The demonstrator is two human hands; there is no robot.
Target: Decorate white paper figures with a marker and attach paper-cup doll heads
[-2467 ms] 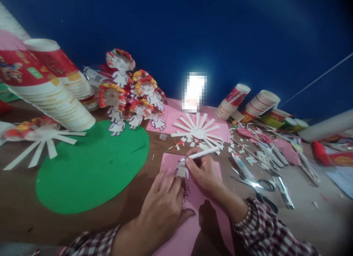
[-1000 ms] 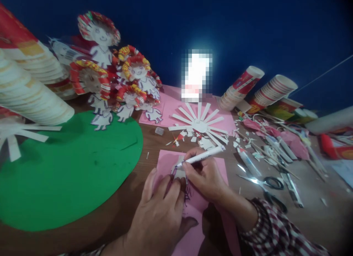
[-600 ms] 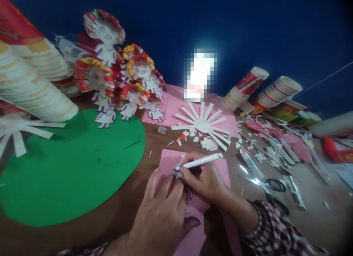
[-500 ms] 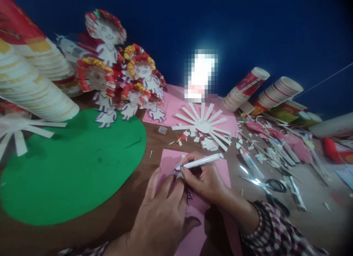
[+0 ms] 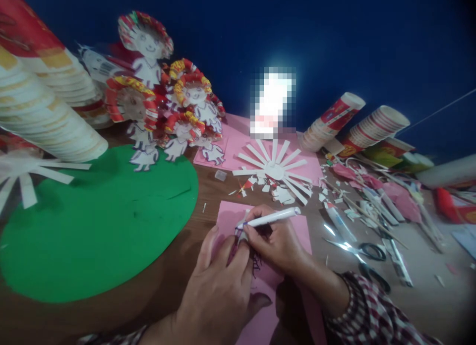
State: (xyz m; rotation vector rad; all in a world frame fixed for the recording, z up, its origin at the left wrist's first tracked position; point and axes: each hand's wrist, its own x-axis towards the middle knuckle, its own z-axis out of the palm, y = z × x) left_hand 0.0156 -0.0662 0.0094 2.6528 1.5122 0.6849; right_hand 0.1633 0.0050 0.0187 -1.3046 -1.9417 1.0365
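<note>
My right hand (image 5: 277,243) is closed around a white marker (image 5: 273,217), its purple tip down at a small white paper piece (image 5: 243,235) with purple lines. Beside it my left hand (image 5: 219,290) lies with fingers stretched and apart, fingertips pressing around that piece, which they partly hide. Both hands rest over a pink sheet (image 5: 230,211) that bears dark purple marks. Beyond the sheet lies a white paper cup cut into spreading strips (image 5: 274,169), with paper scraps around it.
A green oval mat (image 5: 111,236) spreads at left. Paper dolls with wrapped red and yellow rings (image 5: 148,42) stand behind it, near tilted cup stacks (image 5: 52,112). On the right are scissors (image 5: 357,248), a craft knife (image 5: 397,260), paper scraps and more cups (image 5: 375,132).
The view has shifted very slightly. Both hands and the marker stay in nearly the same place over the pink sheet.
</note>
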